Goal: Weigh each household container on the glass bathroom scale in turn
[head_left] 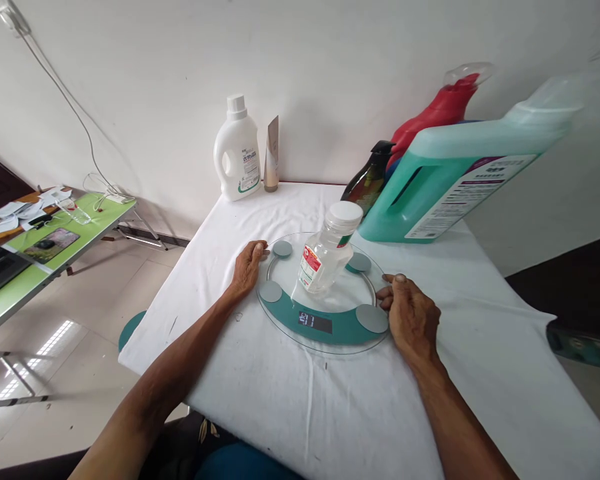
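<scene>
A round glass scale (pixel 310 340) with a green band, grey round pads and a small lit display lies on the white cloth. On its left rim my left hand (pixel 249 268) is closed, thumb uppermost and fingertips at the glass edge. My right hand (pixel 413 317) grips the opposite rim, its fingers partly beneath the glass and its thumb above. Standing on the scale, a little behind the display, is a clear plastic jar (pixel 325 257) with a white lid and a red, white and green label. It looks tilted to the right in this wide view.
Behind the scale stand a white detergent bottle (pixel 237 157), a beige tube (pixel 272 157), a dark pump bottle (pixel 367 180), a red bottle (pixel 430 117) and a large green jug (pixel 440 180). A green table (pixel 95 217) with papers and a laptop is at left.
</scene>
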`<state>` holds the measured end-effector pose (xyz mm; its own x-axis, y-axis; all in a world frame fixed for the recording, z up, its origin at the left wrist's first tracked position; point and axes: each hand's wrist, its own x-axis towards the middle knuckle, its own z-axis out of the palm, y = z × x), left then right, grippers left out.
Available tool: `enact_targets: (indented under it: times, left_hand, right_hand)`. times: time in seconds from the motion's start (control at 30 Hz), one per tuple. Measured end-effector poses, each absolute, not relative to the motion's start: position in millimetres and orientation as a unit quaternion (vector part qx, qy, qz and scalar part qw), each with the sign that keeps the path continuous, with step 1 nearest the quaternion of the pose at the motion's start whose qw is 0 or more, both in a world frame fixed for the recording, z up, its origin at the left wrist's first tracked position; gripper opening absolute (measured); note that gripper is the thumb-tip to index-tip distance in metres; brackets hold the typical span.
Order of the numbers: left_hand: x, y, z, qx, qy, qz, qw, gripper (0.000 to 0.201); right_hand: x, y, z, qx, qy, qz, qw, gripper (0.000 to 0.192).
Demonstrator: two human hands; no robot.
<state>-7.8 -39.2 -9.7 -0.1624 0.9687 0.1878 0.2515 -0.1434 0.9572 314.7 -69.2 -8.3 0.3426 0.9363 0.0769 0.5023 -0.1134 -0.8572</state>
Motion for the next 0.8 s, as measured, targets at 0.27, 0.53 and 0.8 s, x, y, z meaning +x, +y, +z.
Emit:
enact_targets:
  times: [0.27, 0.53, 0.8]
  left_hand:
    - [-7.7, -40.3, -6.6, 0.555, 0.562, 0.512, 0.337, 0.058]
    - [-9.0, -38.9, -6.7, 0.567, 0.561, 0.506, 0.328, 0.057]
    - [-9.1, -40.2, -6.5, 0.556, 0.57, 0.507, 0.331, 0.054]
  right_hand:
    - [315.9, -68.5, -10.2, -0.691, -0.526, 0.247, 0.43, 0.069]
    - [316.7, -68.9, -10.8, -0.693, -0.525, 0.247, 0.428, 0.068]
    - [316.8, -67.7, -12.1, -0.686, -0.519, 0.248, 0.446, 0.07]
